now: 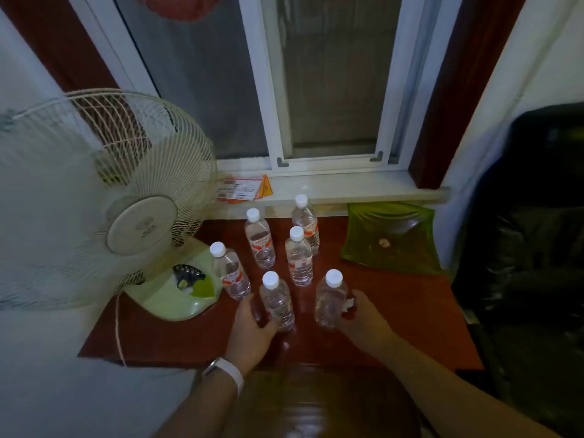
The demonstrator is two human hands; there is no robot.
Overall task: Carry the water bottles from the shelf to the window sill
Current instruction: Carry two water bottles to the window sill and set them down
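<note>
Several clear water bottles with white caps stand upright on a red wooden surface (410, 311) below the white window sill (347, 188). My left hand (252, 324) grips the near-left bottle (278, 298) low on its body. My right hand (363, 317) grips the near-right bottle (330, 295) from its right side. Both held bottles still stand on the wood. Behind them stand a bottle (230, 270) by the fan base, one at the centre (298, 257), and two further back (259, 238) (305, 219).
A cream table fan (104, 197) with a green base (177, 292) fills the left side. A green glass dish (392, 235) sits at the right, a dark chair (531, 248) beyond it. Orange-red paper cards (243, 188) lie on the sill's left end.
</note>
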